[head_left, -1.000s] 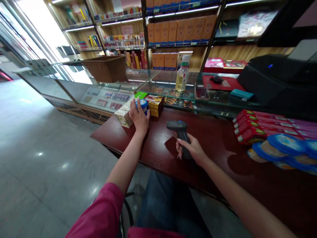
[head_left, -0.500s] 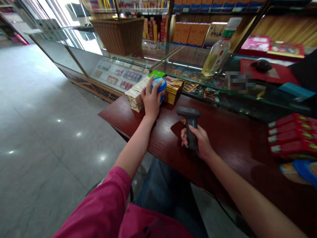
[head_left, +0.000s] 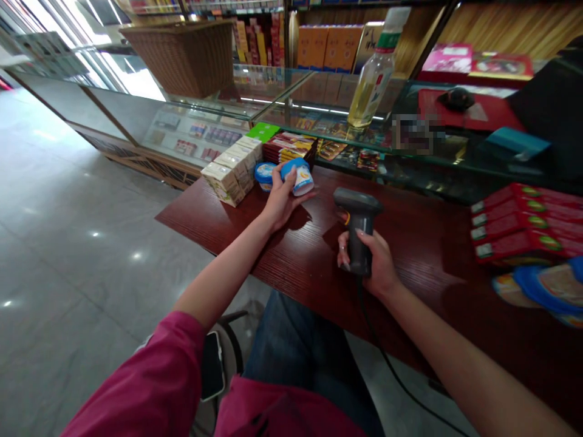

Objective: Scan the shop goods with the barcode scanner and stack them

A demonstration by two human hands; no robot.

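Observation:
My left hand (head_left: 281,203) grips a small blue-lidded tub (head_left: 303,178), tilted on its side above the dark red wooden table (head_left: 314,255). A second blue-lidded tub (head_left: 265,175) stands just behind that hand, beside a row of cream cartons (head_left: 228,173). In my right hand (head_left: 376,258) is a black barcode scanner (head_left: 359,227), held upright by its handle with its head towards the tub. Its cable hangs down past the table edge. A stack of red and yellow packets (head_left: 289,147) lies behind the tubs.
Red boxes (head_left: 523,221) are stacked at the right, with more blue-lidded tubs (head_left: 542,285) in front. Along the back runs a glass display counter (head_left: 319,103) bearing a clear bottle (head_left: 376,73) and a wicker basket (head_left: 182,57). A phone (head_left: 212,366) rests below, left of my legs.
My left hand has brought one tub off from beside the cartons towards the scanner and tipped it, uncovering another tub behind. The scanner appears slightly nearer, and the view has shifted right.

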